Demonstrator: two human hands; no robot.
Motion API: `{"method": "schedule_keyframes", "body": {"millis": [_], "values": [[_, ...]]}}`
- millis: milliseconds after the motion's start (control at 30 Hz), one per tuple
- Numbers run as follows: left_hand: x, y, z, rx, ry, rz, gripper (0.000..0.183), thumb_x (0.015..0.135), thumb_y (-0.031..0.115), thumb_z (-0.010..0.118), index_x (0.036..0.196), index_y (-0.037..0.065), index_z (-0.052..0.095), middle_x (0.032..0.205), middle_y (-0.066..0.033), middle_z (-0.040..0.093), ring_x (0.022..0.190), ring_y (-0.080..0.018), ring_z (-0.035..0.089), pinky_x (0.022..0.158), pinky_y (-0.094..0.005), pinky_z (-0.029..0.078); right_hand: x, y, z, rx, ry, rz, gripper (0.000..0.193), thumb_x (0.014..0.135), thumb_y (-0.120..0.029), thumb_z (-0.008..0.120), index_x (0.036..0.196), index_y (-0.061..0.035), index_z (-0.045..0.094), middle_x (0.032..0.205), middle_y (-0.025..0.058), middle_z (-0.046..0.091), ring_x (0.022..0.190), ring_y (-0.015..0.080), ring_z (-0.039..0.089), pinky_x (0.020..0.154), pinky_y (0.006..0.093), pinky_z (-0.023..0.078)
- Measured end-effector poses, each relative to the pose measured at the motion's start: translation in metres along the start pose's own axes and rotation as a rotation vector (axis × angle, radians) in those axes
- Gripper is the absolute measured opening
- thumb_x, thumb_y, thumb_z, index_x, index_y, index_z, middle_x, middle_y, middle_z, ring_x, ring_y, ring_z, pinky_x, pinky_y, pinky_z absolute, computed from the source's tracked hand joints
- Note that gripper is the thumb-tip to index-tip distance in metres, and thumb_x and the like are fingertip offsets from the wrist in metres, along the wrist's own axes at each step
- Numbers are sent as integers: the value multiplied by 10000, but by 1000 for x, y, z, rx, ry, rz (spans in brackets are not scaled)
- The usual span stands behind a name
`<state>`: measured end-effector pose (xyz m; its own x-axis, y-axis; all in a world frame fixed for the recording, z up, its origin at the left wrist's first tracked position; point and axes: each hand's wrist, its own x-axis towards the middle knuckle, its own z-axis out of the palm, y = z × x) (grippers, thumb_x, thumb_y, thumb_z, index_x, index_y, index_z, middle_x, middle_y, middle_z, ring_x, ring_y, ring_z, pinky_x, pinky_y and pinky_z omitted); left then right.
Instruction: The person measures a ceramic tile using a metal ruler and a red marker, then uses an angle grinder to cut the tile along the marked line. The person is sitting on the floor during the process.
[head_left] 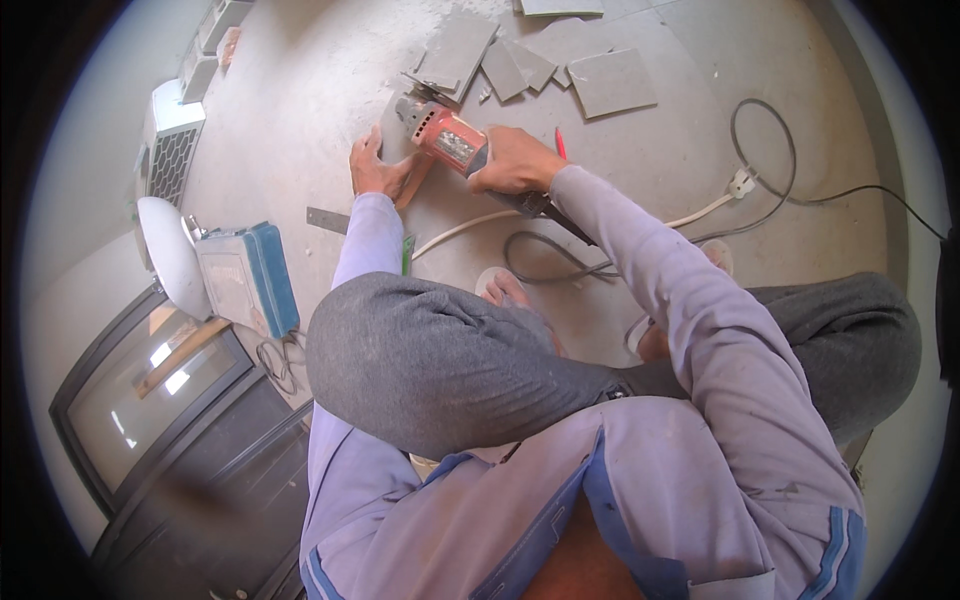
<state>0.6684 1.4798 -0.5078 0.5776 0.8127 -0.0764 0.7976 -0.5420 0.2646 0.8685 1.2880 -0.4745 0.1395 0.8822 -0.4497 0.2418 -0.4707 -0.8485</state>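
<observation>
My right hand [520, 162] is wrapped round the rear of a red and black angle grinder [450, 142], whose disc end points away to the upper left. Left of the grinder, my left hand [376, 168] is spread, thumb toward the tool. It presses down beside a grey tile piece [398, 118]. An orange-brown strip [415, 182] lies by the thumb; its kind I cannot make out. Just beyond the disc rests a broken grey tile [458, 52]. The exact contact between disc and tile is too small to tell.
More cut tiles [612, 82] lie at the far side. A red pen [561, 143], a metal ruler [327, 219] and a power cable [790, 150] with a white connector [742, 183] are on the floor. A blue tool case [265, 278] stands at left, near a dark-framed door [160, 370].
</observation>
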Motion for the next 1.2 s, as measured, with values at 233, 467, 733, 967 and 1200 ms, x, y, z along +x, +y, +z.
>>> {"method": "schedule_keyframes", "body": {"millis": [233,467,733,967,1200], "values": [[2,-6,5,7,6,45,1019,640,438,913,1445,-18,484,1329,-207,548,1278,-346,509,1100,-397,414,3,-22,-3,12,40,-65,671,581,-311,768,1104,93,651,980,297,703,921,389,705,821,408,552],[-2,14,-6,-75,-45,11,1031,622,447,914,1432,-23,484,1370,-209,537,1305,-346,496,1118,-403,398,20,-14,2,27,38,-77,716,595,-308,776,1189,51,601,1019,281,701,960,387,696,840,416,548],[0,-10,9,-34,43,66,1041,601,443,922,1426,-20,490,1391,-209,531,1318,-343,489,1120,-401,402,27,-16,3,31,0,-41,679,597,-311,788,1169,9,612,1031,257,709,974,385,693,838,418,548],[-1,-9,8,-49,46,78,1026,591,409,932,1425,-4,501,1369,-201,545,1302,-336,502,1113,-396,410,29,-16,4,28,-15,-31,737,599,-314,788,1228,-11,550,1040,255,707,976,388,692,839,424,549],[2,-14,12,-73,72,82,992,589,387,932,1405,-6,526,1348,-198,561,1288,-336,513,1110,-401,410,31,-17,4,4,-22,-17,735,610,-334,780,1222,16,573,1062,262,703,982,388,693,855,411,552]]}}
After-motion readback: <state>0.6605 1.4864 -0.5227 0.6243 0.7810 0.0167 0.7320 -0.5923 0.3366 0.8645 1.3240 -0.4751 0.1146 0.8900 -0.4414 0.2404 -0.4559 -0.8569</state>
